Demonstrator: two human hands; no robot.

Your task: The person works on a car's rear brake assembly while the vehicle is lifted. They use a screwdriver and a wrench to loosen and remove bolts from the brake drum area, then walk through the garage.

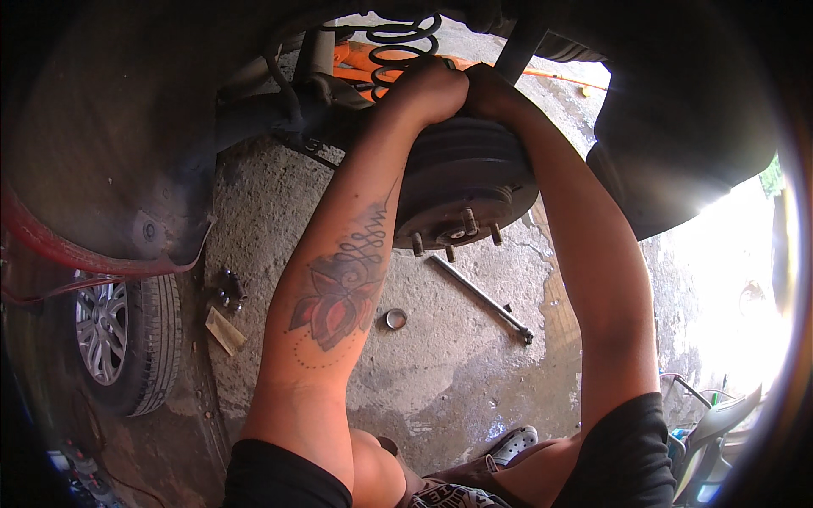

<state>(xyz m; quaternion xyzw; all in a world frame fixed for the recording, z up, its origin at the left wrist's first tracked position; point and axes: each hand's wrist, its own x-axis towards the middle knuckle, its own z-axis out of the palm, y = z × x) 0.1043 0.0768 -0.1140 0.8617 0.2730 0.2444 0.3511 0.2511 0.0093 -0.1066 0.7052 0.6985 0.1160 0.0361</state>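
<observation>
So the brake drum (470,173) sits right up in the wheel well, no wheel on it, with the studs (468,222) poking out toward the lower part of the view. Both hands are up at its far, upper edge: the left hand (432,89) is curled over in a loose fist, and the right hand (493,93) is bunched in right beside it, in shadow. The fingers are tucked away behind, so honestly I can't tell whether either one is gripping something or just pressing on it. My guess on the pose: whatever they're at is around the back, so the left forearm (339,279) and right forearm (593,254) pass either side of the drum to get there. Just past the hands there's a coil spring (398,55) and a dark strut (518,52), and beyond those some orange metal gear (360,59), jack-looking, though I can't see if it carries any weight. On the concrete under the drum lies a long metal bar (481,298), probably dropped there to be within reach, with a little round cap (395,319) near it. Farther left there's a scrap of cardboard (224,332) beside some small dark bits (229,290), and the wheel (161,339) stands on its tread by the red body edge (85,250), presumably parked there to leave knee room.
</observation>
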